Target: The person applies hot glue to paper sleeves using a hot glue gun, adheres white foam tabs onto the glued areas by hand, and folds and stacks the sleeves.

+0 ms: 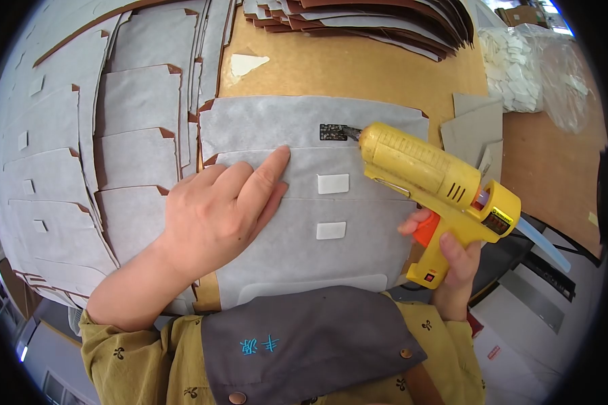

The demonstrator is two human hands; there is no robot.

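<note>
My right hand (458, 263) grips a yellow hot glue gun (422, 165) by its handle, with a finger at the orange trigger. A pale glue stick (546, 243) sticks out of its back end. The nozzle is at a small dark rectangle (332, 131) on the uppermost of several overlapping grey panels (263, 121) with brown edges. My left hand (216, 206) rests on these panels. Its index finger is stretched out against the upper panel, the other fingers are loosely bent, and nothing is held. Two white rectangular pieces (333, 183) sit on the lower panels, one below the other.
Rows of overlapping grey panels (138, 101) cover the left of the table, some with white pieces. A stack of brown-and-grey panels (378, 20) lies at the back. Clear plastic bags (554, 81) with white pieces stand at the right, beside grey board scraps (469, 128).
</note>
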